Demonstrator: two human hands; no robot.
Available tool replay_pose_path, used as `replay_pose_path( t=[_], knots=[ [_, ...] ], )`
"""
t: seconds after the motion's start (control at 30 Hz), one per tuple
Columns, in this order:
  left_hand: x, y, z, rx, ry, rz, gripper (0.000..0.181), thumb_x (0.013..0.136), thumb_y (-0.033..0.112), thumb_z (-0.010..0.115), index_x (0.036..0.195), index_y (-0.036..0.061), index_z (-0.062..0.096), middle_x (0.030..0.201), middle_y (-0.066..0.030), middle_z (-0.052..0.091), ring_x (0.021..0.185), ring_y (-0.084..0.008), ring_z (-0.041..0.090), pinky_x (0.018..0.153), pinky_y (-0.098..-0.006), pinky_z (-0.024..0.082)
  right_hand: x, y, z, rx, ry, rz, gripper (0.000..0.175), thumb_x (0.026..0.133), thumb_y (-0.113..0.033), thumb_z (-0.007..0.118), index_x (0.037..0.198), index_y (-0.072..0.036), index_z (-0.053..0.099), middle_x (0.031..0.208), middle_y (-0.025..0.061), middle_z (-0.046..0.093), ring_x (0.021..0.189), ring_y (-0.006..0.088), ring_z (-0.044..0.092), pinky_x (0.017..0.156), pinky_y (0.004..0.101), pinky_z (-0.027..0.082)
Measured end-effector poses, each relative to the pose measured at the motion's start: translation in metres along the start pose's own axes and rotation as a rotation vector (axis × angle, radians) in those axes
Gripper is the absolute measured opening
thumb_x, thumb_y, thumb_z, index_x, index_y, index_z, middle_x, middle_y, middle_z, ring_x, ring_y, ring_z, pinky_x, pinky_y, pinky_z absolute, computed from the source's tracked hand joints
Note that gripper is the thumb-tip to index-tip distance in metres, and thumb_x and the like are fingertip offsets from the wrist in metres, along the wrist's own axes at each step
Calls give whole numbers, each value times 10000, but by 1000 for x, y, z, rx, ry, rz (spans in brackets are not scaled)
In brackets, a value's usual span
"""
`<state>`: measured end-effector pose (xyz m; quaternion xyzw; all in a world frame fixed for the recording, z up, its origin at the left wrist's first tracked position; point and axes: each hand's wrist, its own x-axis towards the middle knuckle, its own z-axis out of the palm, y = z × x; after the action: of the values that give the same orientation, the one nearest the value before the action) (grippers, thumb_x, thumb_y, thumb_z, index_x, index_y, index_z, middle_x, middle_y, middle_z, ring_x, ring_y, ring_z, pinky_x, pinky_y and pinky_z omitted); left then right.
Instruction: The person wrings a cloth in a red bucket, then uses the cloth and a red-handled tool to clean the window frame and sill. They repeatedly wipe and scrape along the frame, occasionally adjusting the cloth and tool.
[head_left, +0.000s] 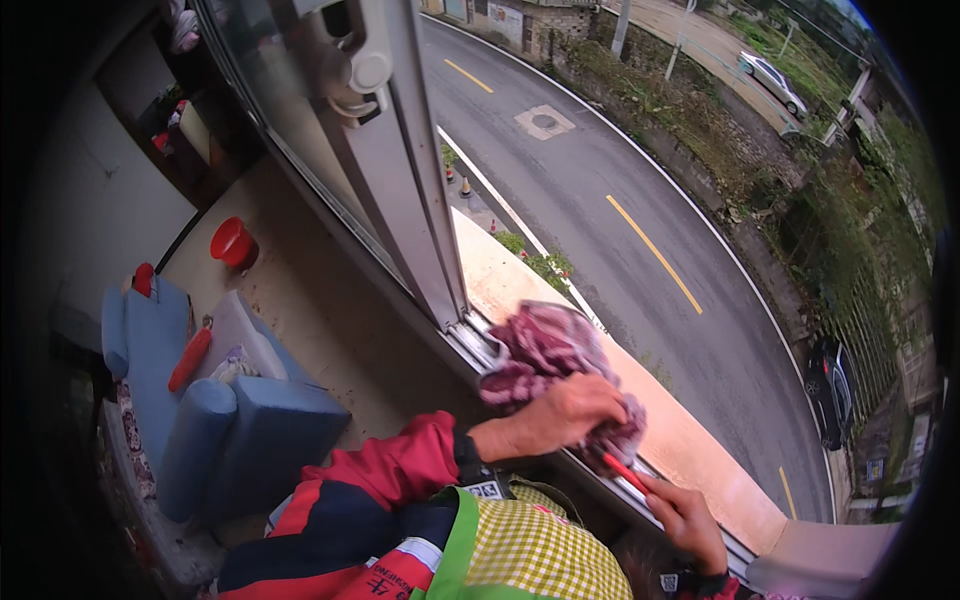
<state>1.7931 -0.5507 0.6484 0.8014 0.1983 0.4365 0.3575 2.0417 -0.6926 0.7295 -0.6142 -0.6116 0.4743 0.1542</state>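
Note:
My left hand (559, 416) grips a crumpled maroon-and-white patterned cloth (551, 341), which lies bunched over the aluminium window track (466, 345). Part of the cloth hangs below my fingers. In my right hand (686, 521) is a slim tool with a red handle (624, 472), angled toward the cloth; its far end is hidden at the cloth, so its kind cannot be told. The sliding window sash (420, 225) stands just beyond the cloth, with a latch (367, 75) on its frame.
Outside the track runs a pale ledge (682, 427), with a road (570, 172) far below. Indoors, a blue sofa (262, 442) bears cushions and a red object (191, 358). A red bucket (234, 244) rests on the floor (322, 300).

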Motion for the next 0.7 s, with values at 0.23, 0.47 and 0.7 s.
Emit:
replay_pose_path(
  t=[0.23,0.47,0.7],
  knots=[
    [-7,10,35,158,-148,-144,253,883,126,693,1119,44,650,975,-104,595,988,-277,606,821,-382,525,-113,-22,-85,-27,19,199,316,1008,-96,532,1269,68,603,1196,169,681,1119,240,626,989,333,459],
    [-16,19,3,301,-77,-142,435,890,295,712,1239,59,603,1079,-122,577,912,-293,620,767,-404,528,-49,-8,-67,-161,417,-23,322,948,-45,609,1264,-9,663,944,123,743,795,117,644,734,273,497],
    [-35,1,-35,559,-188,-399,398,798,172,764,1162,67,644,970,-112,632,878,-309,630,735,-397,515,15,-44,-61,-356,195,-56,326,883,-30,672,1204,-73,710,862,211,698,648,330,653,621,327,503]
  ],
)
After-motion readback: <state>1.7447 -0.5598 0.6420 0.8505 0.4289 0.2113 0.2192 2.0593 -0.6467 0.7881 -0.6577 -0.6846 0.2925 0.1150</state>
